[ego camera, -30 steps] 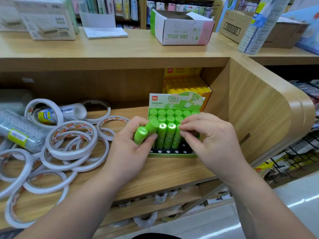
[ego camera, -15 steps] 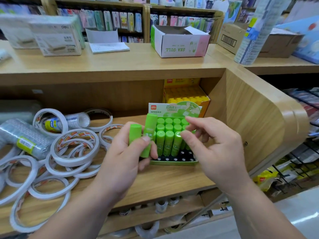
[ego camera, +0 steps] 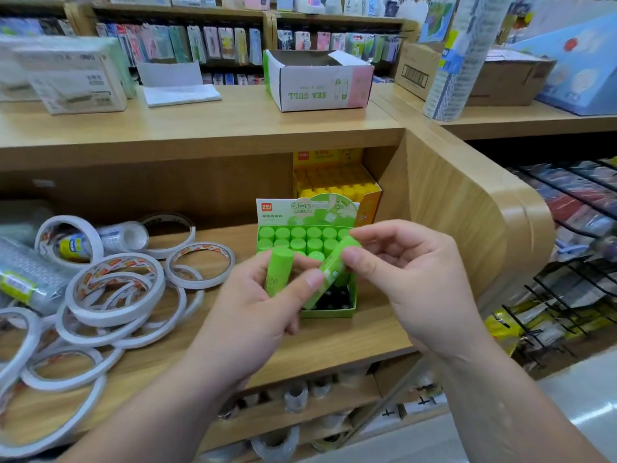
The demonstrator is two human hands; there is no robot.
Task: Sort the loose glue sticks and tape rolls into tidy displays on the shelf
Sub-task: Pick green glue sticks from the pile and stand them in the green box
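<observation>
A green display box point(ego camera: 329, 312) of green glue sticks stands on the wooden shelf point(ego camera: 334, 342), its back rows filled and its front holes bare. My left hand point(ego camera: 253, 315) holds two green glue sticks: one upright point(ego camera: 278, 272) and one tilted point(ego camera: 330, 270). My right hand point(ego camera: 410, 279) pinches the top end of the tilted stick with thumb and forefinger, just above the box. A heap of loose white tape rolls point(ego camera: 113, 289) lies on the shelf to the left.
A yellow glue-stick box point(ego camera: 334, 185) stands behind the green one. Wrapped clear tape packs point(ego camera: 23, 279) lie at far left. On the top shelf sit a white Sea Gull carton point(ego camera: 317, 81) and other boxes. A black wire rack point(ego camera: 574, 279) is on the right.
My right hand has come off the sticks in the box and taken hold of the top of one stick in my left hand. Both hands have risen slightly.
</observation>
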